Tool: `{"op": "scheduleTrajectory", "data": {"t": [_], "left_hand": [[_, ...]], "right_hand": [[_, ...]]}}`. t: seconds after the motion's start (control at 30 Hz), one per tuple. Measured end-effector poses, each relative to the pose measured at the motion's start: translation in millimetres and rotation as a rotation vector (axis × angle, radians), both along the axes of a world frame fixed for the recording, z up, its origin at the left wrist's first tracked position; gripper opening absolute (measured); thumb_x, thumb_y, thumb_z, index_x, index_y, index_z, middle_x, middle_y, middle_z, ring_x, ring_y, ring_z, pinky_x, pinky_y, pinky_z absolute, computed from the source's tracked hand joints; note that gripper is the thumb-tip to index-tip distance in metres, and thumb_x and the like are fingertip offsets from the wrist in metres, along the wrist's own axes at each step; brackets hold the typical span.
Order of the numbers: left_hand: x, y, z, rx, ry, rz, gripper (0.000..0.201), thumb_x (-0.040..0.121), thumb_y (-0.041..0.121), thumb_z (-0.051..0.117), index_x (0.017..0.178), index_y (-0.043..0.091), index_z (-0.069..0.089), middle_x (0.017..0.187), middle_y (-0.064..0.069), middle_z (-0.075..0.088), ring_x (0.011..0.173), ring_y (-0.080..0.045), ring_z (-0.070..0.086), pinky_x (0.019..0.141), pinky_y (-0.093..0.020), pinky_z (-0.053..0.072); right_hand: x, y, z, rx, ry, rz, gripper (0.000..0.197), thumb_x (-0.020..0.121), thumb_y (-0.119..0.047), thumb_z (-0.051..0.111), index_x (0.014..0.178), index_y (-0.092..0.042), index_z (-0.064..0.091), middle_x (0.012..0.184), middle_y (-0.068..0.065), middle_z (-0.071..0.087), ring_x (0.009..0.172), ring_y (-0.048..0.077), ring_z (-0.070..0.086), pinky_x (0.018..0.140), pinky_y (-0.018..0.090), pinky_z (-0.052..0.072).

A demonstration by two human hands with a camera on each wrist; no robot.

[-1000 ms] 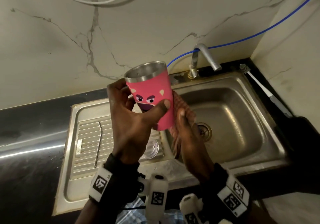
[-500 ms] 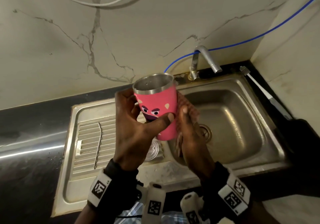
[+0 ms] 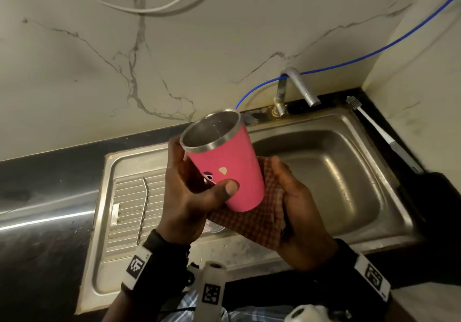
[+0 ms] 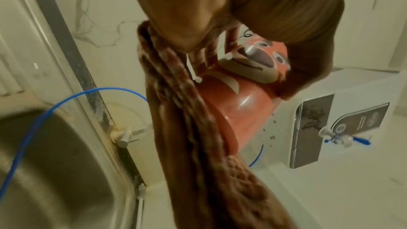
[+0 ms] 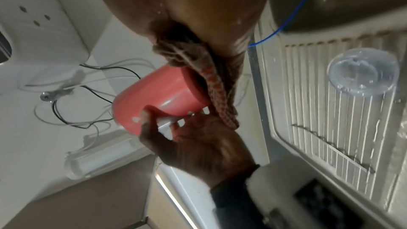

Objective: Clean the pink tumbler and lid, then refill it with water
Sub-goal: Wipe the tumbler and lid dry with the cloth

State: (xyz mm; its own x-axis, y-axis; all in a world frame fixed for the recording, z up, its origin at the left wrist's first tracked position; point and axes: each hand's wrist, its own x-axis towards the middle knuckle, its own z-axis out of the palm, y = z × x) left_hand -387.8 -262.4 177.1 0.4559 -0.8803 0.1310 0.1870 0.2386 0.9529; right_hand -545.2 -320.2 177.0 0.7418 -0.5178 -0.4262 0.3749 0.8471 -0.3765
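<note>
- pink tumbler (image 3: pixel 225 169) held in the air over the sink's left edge, tilted w/ steel-rimmed open mouth up and toward the wall; cartoon face on its side; no lid on it
- left hand (image 3: pixel 185 197) wrapped round tumbler's lower half, thumb across the front, fingers curled behind; same grip seen from right wrist view (image 5: pixel 193 138)
- checked reddish-brown cloth (image 3: pixel 252 219) pressed against tumbler's base and far side; bunched folds hang below it in left wrist view (image 4: pixel 189 111)
- right hand (image 3: pixel 299 222) cups the cloth from under/right, fingers curled into the fabric, cloth between palm and tumbler
- clear lid (image 5: pixel 363 74) lies on the ribbed drainboard, apart from tumbler; in head view mostly hidden behind left hand
- bent metal straw (image 3: pixel 143 207) lies on drainboard ribs, left of the hands
- steel sink (image 3: pixel 349 197) set in dark worktop (image 3: pixel 45 197); basin to the right of the hands
- tap (image 3: pixel 296 87) at back rim, spout over basin; blue tube (image 3: pixel 374 54) runs along marble wall to it
- toothbrush (image 3: pixel 369 122) lies on worktop right of sink
- white water purifier (image 4: pixel 330 119) on wall, seen in left wrist view only
</note>
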Motion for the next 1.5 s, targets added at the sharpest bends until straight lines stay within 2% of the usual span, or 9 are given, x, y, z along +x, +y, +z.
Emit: {"op": "scheduleTrajectory", "data": {"t": [0.27,0.43,0.57,0.67,0.8,0.97,1.17,1.33,1.5], "left_hand": [[16.7,6.5,0.7,0.173,0.011,-0.069,0.079,0.07,0.017,0.085,0.143,0.009,0.058,0.126,-0.014,0.07,0.122,-0.037,0.063,0.099,-0.049,0.056],[8.3,6.1,4.3,0.218,0.159,0.008,0.093,0.07,0.006,0.086,0.154,0.019,0.048,0.135,-0.013,0.069,0.124,-0.033,0.068,0.093,-0.046,0.061],[-5.6,1.8,3.0,0.255,0.229,0.155,0.088,0.07,0.01,0.089,0.148,0.021,0.052,0.129,-0.01,0.073,0.113,-0.027,0.074,0.089,-0.05,0.064],[-7.2,-1.1,0.9,0.271,0.219,0.198,0.078,0.069,0.009,0.087,0.14,0.016,0.056,0.122,-0.009,0.076,0.11,-0.029,0.075,0.085,-0.043,0.065],[-10.3,1.8,-4.7,0.262,0.174,0.184,0.076,0.056,0.014,0.091,0.123,0.012,0.056,0.113,-0.008,0.077,0.099,-0.028,0.073,0.074,-0.037,0.063],[-10.6,7.9,-3.7,0.178,0.094,0.095,0.073,0.054,0.011,0.088,0.119,0.011,0.056,0.12,-0.012,0.074,0.111,-0.033,0.07,0.094,-0.055,0.056],[-12.0,9.7,11.5,0.104,-0.023,0.091,0.088,0.05,-0.004,0.097,0.126,0.012,0.056,0.129,-0.007,0.074,0.119,-0.027,0.07,0.092,-0.035,0.059],[-0.1,2.0,14.6,0.081,0.077,0.204,0.082,0.056,0.01,0.096,0.127,0.017,0.054,0.136,-0.017,0.068,0.126,-0.044,0.066,0.102,-0.07,0.053],[-4.6,3.7,5.8,0.172,0.157,0.13,0.075,0.059,0.001,0.092,0.121,0.018,0.055,0.118,-0.012,0.073,0.103,-0.03,0.072,0.075,-0.038,0.062]], "right_hand": [[-0.1,12.8,-7.6,-0.017,-0.092,-0.141,0.052,0.109,-0.046,0.041,0.146,-0.012,0.053,0.145,0.023,0.059,0.133,0.049,0.055,0.109,0.073,0.039],[6.5,18.6,-8.1,-0.283,0.13,-0.288,0.047,0.105,-0.041,0.042,0.144,-0.021,0.058,0.141,0.007,0.065,0.129,0.034,0.063,0.109,0.071,0.042],[8.9,22.9,-13.7,-0.574,0.302,-0.287,0.047,0.104,-0.046,0.048,0.147,-0.028,0.054,0.149,-0.008,0.059,0.134,0.013,0.059,0.113,0.044,0.049],[4.3,30.1,-18.0,-0.999,0.455,-0.283,0.054,0.105,-0.049,0.044,0.155,-0.029,0.043,0.162,-0.018,0.041,0.149,0.002,0.037,0.121,0.022,0.031],[5.4,31.3,-19.3,-1.662,0.647,-0.098,0.068,0.104,-0.045,0.04,0.16,-0.008,0.031,0.173,0.007,0.017,0.161,0.027,0.01,0.126,0.06,0.016],[13.6,17.0,0.0,-1.587,0.509,-0.147,0.067,0.105,-0.036,0.045,0.161,-0.004,0.026,0.174,0.008,0.011,0.16,0.026,0.011,0.126,0.06,0.019],[19.5,0.8,-6.9,-1.259,0.46,-0.293,0.049,0.108,-0.052,0.037,0.153,-0.032,0.04,0.162,-0.013,0.041,0.149,0.007,0.038,0.123,0.044,0.035],[14.0,27.2,-31.7,-1.354,0.573,-0.213,0.062,0.107,-0.04,0.038,0.163,-0.015,0.027,0.171,-0.009,0.021,0.158,0.013,0.021,0.126,0.054,0.024],[14.1,23.4,-8.6,-1.497,0.513,-0.214,0.063,0.106,-0.035,0.04,0.161,-0.006,0.03,0.172,0.002,0.019,0.16,0.023,0.016,0.125,0.062,0.018]]}}
